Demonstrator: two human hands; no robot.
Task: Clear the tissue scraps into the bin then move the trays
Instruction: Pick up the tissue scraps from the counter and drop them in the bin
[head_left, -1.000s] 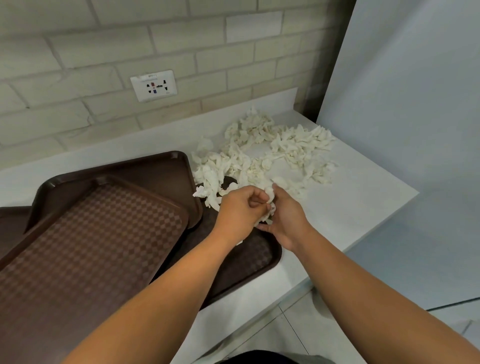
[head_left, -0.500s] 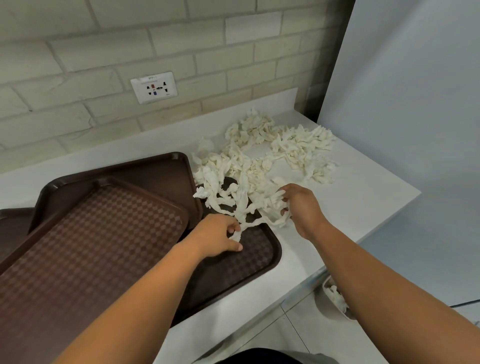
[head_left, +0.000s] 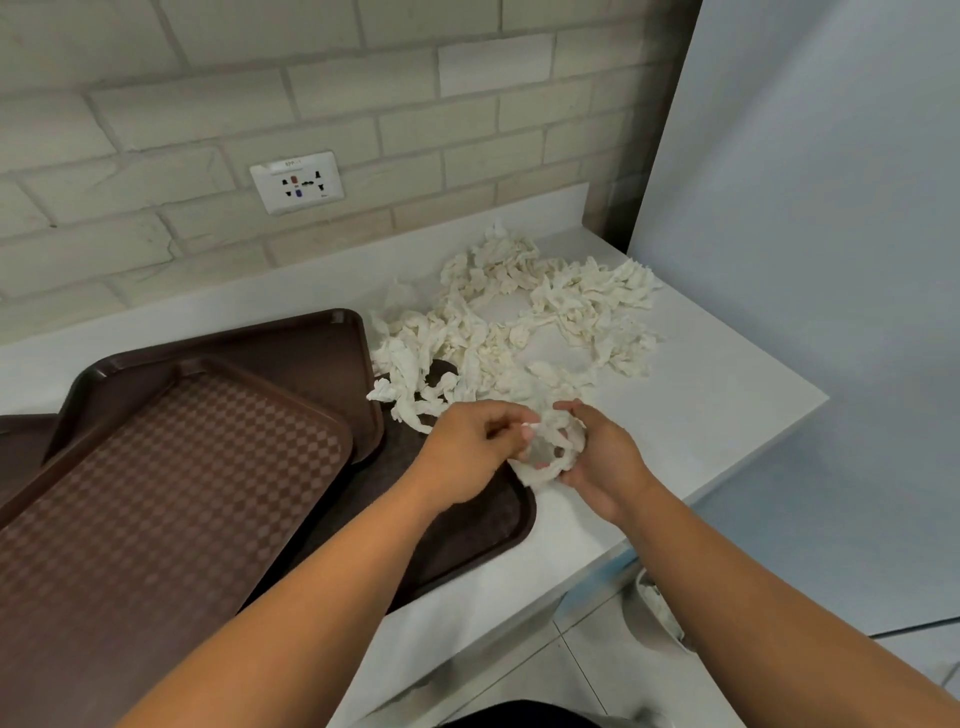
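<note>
Both grips are on one wad of tissue (head_left: 549, 460), held just above the near right corner of the lowest tray (head_left: 467, 530).

- Left grip (head_left: 475, 441): thumb and fingertips pinch a strand end.
- Right grip (head_left: 605, 460): fingers curl round the bundle from the other side.
- Remaining tissue scraps (head_left: 519, 322): loose on the counter (head_left: 717, 415), spread from that tray's far corner toward the back right. A few strands overlap the tray rim.
- Top tray (head_left: 171, 493): checkered, lies across the stack, no scraps on it.
- Bin (head_left: 655, 608): partly visible on the floor below the counter edge, white scraps inside.

Handling (my judgement): the tissue is very light, soft and limp. The strands look tangled, so a lifted clump will likely drag its neighbours. I should gather and close round the bulk, since single ends may tear or shed. The trays look stiff, so I would take them by the rims.
</note>
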